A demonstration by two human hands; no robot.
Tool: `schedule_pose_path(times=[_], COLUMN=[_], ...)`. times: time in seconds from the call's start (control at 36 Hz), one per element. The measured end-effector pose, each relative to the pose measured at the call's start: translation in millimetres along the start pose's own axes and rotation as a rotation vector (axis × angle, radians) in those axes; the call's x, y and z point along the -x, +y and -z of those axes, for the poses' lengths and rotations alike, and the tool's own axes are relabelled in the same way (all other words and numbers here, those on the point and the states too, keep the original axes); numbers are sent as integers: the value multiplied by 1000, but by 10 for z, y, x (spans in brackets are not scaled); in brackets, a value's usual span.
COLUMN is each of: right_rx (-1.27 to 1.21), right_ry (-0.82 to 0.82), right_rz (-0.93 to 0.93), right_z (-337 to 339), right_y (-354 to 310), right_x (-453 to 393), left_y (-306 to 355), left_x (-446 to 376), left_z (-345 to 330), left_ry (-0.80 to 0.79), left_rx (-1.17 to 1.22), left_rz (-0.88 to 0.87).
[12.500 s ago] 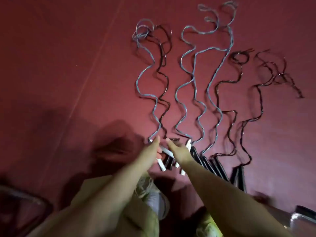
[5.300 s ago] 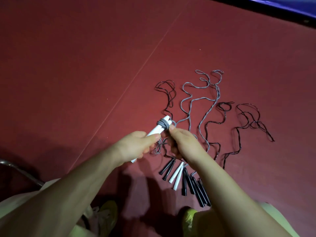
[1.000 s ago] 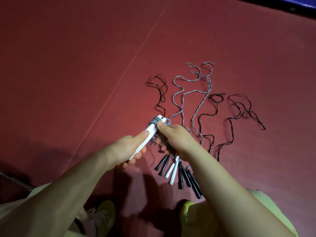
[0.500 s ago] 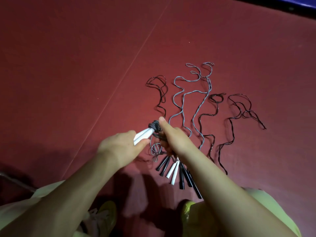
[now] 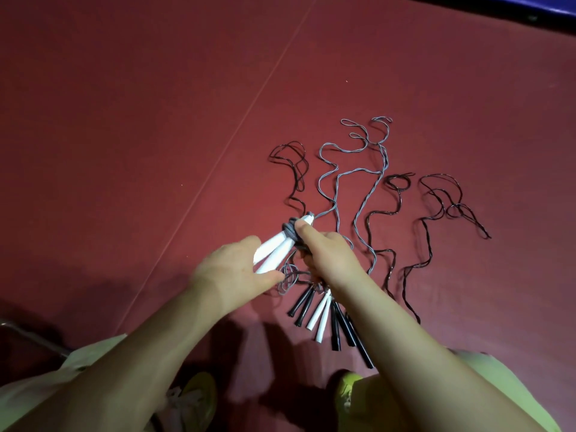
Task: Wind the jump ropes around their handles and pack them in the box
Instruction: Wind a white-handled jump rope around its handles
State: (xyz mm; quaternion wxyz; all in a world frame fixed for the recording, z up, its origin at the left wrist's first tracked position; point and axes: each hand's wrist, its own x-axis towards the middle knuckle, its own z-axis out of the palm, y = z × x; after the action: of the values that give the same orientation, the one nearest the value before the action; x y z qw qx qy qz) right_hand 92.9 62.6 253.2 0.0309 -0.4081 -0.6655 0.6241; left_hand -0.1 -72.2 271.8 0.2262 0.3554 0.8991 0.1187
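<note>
My left hand (image 5: 232, 271) grips the lower ends of two white handles (image 5: 276, 249) held side by side above the floor. A grey rope coil (image 5: 290, 233) is wound around their upper part. My right hand (image 5: 327, 255) pinches that coil, thumb on top near the handle tips. A slack loop of grey rope (image 5: 288, 275) hangs below the handles. On the floor lie several more jump ropes: black handles (image 5: 300, 307), white handles (image 5: 321, 318), more black handles (image 5: 346, 332), a wavy grey rope (image 5: 364, 169) and black ropes (image 5: 436, 213). No box is in view.
The floor is a dark red mat (image 5: 124, 120) with a thin seam line (image 5: 237, 132) running diagonally. My knees and yellow-green shoes (image 5: 199, 397) are at the bottom edge. A metal bar (image 5: 34, 338) shows at lower left. A blue strip (image 5: 530, 4) lies far top right.
Over the last seconds the grey rope was lifted and wound onto the white handles. In the last half second my right thumb shifted onto the coil and the handles tilted slightly.
</note>
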Motion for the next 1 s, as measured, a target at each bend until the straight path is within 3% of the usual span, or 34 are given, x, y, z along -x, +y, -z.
schedule_pose_path(times=[0.17,0.31,0.42,0.61,0.69,0.78,0.83,1.0], right_rx=[-33,-73,-60,19,14,-7,-34,-132], right_ry=[39,-25,-86,-162,-124,-99,-93,-133], right_rz=[97,115,99,-40,-65,-59,-41,65], right_z=[15,49,55,-3,-7,12,11,-23], right_y=[-26,-13,-9,-14,-34,-64,-77,-161], right_x=[-13,-24,-19,66,73,84,90,134], left_y=[73,78,65,84,111,126,145,134], left_x=[34,77,30,62,88,101,108,105], left_z=[84,106,42,-100,-118,-91,-65,36], left_ry=[-437,-606,-475,-50,53,81,-7,-501], left_rx=[1031,1398,1176,133,-21,-30,72,945], left_rz=[151,222,171,-94,-136,-165,-152,3])
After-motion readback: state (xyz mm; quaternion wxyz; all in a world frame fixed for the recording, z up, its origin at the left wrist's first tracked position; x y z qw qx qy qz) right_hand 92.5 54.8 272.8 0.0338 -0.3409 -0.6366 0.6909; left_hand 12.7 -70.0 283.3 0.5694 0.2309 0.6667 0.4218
